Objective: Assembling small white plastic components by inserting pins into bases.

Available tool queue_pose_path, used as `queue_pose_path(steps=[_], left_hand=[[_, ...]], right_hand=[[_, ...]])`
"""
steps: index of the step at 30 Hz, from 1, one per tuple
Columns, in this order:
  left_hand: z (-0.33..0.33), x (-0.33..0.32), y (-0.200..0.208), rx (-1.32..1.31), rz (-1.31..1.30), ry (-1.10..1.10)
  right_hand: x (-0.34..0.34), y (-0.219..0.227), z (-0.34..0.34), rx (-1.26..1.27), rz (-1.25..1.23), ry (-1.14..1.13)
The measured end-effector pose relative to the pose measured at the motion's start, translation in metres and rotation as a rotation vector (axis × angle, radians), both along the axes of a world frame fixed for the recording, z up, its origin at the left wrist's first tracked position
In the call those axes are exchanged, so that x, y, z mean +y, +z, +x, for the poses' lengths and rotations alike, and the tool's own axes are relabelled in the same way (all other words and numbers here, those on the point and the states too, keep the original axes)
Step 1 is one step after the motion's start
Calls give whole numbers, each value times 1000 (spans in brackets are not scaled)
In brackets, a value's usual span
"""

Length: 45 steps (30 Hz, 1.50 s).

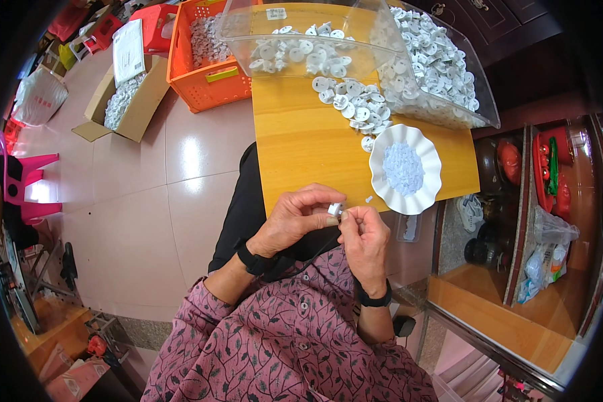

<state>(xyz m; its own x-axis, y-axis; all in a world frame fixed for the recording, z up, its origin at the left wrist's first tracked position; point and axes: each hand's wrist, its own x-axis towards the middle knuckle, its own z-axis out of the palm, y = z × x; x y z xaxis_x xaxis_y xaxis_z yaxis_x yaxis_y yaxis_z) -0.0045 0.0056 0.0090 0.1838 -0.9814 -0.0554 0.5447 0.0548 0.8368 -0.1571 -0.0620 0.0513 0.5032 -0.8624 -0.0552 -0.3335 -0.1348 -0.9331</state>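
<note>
Between thumb and fingers, my left hand grips a small white plastic part near the front edge of the wooden table. My right hand is pinched against that part's right side; whatever its fingertips hold is too small to make out. Just beyond the hands lies a tiny pale piece on the table. To the right stands a white scalloped dish filled with small pale bluish pieces. Behind the dish, a loose pile of round white plastic parts spreads across the table.
Two clear plastic bins with white parts stand at the table's far side. An orange crate and an open cardboard box are on the floor at left. A cabinet with shelves borders the right.
</note>
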Motion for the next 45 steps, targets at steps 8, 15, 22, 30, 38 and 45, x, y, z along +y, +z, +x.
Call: queue_pose_path(steps=[8, 15, 22, 30, 38, 45], left_hand=[[-2, 1, 1, -30, 12, 7], [1, 2, -1, 6, 4, 10], [1, 2, 0, 48, 12, 18], [1, 0, 2, 50, -17, 34], [51, -30, 51, -150, 62, 209], [124, -95, 115, -219, -33, 487]], right_hand=[[0, 1, 3, 45, -67, 31], [1, 1, 2, -46, 49, 68], [0, 5, 2, -138, 206, 44], [2, 1, 2, -145, 190, 25], [6, -3, -4, -71, 114, 82], [10, -15, -8, -103, 46, 58]])
